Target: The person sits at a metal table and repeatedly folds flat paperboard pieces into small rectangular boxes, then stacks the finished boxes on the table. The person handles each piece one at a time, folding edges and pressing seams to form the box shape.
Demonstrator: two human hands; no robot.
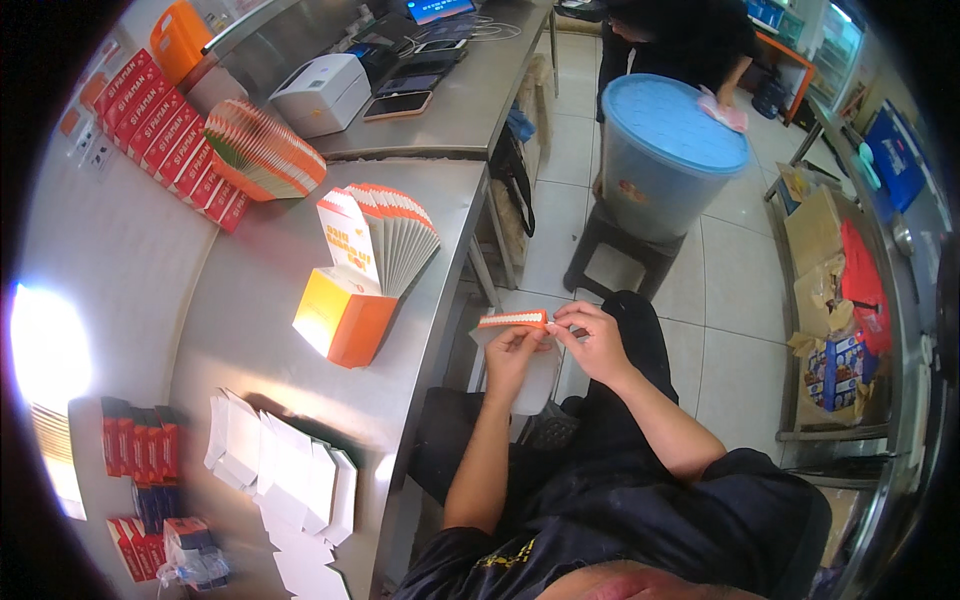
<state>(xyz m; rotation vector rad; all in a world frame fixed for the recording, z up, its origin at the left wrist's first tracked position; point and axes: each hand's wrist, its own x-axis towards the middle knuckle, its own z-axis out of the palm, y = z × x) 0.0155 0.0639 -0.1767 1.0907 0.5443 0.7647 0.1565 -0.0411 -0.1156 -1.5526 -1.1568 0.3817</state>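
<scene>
Left hand (513,357) pinching orange-white carton (512,320) from below, apparently steadying it beside steel table (250,330) — right hand (597,342) pinching its right end, likely for control. Fanned cartons (408,238) standing on table, seemingly within easy reach.

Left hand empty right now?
No, the left hand grips an orange-and-white carton, with the right hand at the carton's right end.
</scene>
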